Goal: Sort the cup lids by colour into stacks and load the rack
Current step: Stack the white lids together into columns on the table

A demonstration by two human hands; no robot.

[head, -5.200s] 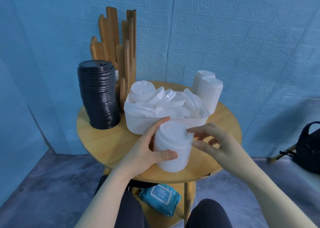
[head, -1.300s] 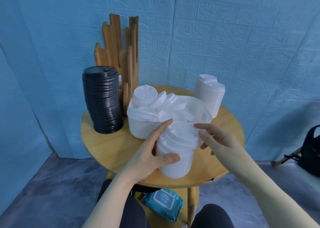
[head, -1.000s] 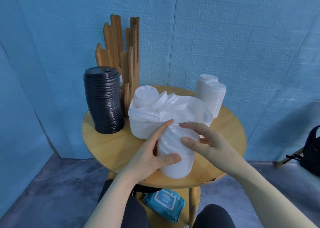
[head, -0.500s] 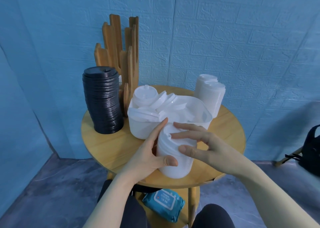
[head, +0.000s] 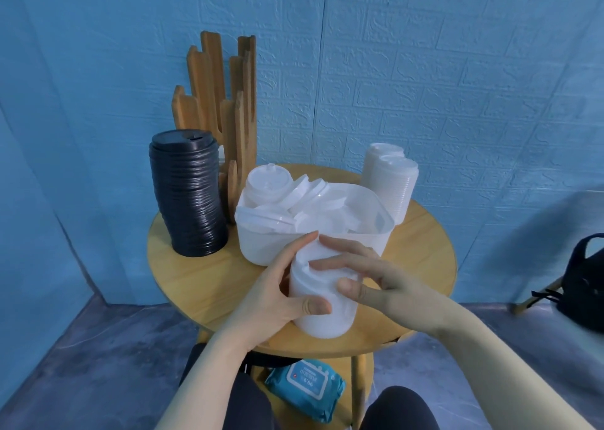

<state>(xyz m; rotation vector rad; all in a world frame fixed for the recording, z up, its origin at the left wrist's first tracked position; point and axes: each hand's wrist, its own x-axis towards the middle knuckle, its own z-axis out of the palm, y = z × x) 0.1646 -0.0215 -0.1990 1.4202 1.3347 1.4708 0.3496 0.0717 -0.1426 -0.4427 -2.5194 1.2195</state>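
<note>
A short stack of white lids (head: pixel 322 312) stands at the near edge of the round wooden table (head: pixel 202 276). My left hand (head: pixel 277 294) grips its left side, thumb across the front. My right hand (head: pixel 369 279) lies over the stack's top, fingers spread on the uppermost lid and thumb on its front. Behind it a white tub (head: pixel 261 246) holds several loose white lids (head: pixel 271 184). A tall stack of black lids (head: pixel 188 194) stands at the left, and a wooden rack (head: pixel 225 96) rises behind it. Two more white lid stacks (head: pixel 392 181) stand at the back right.
A blue wall closes the scene right behind the table. A blue wet-wipe pack (head: pixel 305 385) lies on a lower shelf under the table, between my knees. A dark bag (head: pixel 581 285) sits on a chair at the far right.
My right hand brought a white lid over from the tub side and came down onto the stack's top. My left hand kept its grip on the stack.
</note>
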